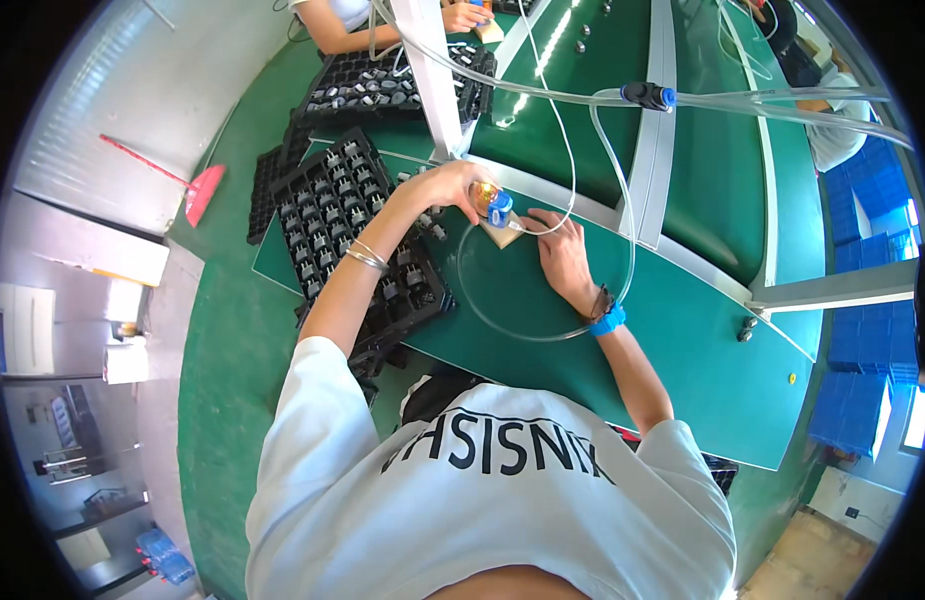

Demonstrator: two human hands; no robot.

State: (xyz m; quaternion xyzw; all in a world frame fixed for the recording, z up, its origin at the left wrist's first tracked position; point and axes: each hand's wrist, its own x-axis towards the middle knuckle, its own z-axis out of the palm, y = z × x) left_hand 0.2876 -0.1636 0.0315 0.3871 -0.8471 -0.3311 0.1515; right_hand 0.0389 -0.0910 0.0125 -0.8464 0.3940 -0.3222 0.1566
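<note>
Since my left hand has its fingers round the shiny gold-and-blue rounded piece, that hand's nearer; my right hand sits just rightward, can't tell if gripping.

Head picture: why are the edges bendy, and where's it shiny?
Head view: the fisheye lens bends straight edges near the rim; head view: white glare streaks the green conveyor belt; head view: the blue-and-copper piece in the left hand glints too.
</note>
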